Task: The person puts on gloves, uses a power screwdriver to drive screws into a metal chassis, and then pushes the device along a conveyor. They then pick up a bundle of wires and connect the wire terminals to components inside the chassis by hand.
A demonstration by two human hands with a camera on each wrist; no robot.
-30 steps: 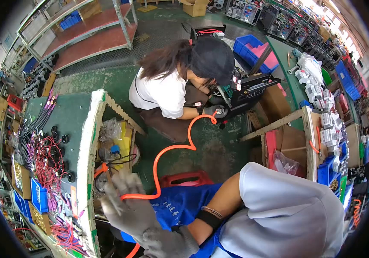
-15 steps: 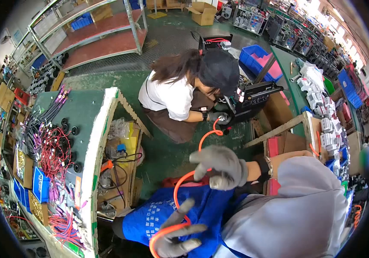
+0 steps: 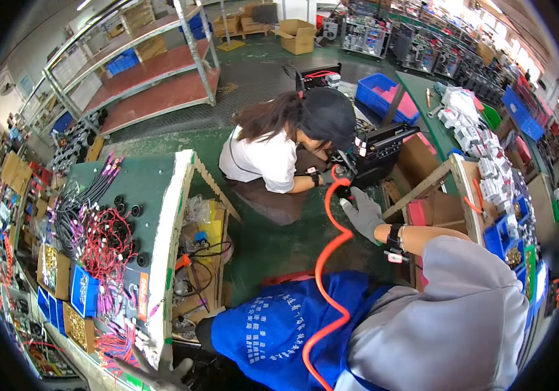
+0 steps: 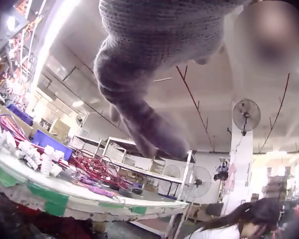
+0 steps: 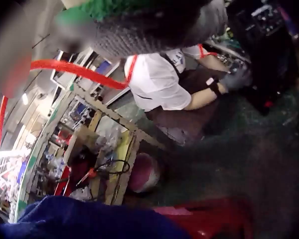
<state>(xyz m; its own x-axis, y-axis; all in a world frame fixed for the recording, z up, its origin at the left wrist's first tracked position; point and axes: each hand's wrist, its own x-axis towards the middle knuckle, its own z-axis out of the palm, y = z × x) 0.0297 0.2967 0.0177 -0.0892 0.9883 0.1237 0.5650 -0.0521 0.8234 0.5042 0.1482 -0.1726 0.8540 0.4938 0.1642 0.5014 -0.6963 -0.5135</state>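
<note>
My right hand (image 3: 362,214), in a grey glove, reaches forward with its fingers extended and nothing in its grasp. It is beside an orange coiled hose (image 3: 331,249), just short of a black machine (image 3: 380,153). The hose runs from over my lap up to the gloved hand of a crouching person (image 3: 263,156) at that machine. Low on the left, my gloved left hand (image 3: 156,373) has its fingers spread at the edge of a green-topped workbench (image 3: 175,195). The left wrist view shows the left hand's fingers (image 4: 154,127) stretched out and holding nothing.
The workbench carries red wires (image 3: 107,241), black cables and blue bins (image 3: 84,291). At the right, white parts (image 3: 488,156) line another bench. A blue crate (image 3: 387,98) stands behind the machine, and a metal rack (image 3: 149,98) at the back left. My blue apron (image 3: 273,326) covers my lap.
My right hand has moved away from my lap, forward toward the machine. The left hand has gone from the hose over my lap to the workbench edge, letting the hose hang free of it.
</note>
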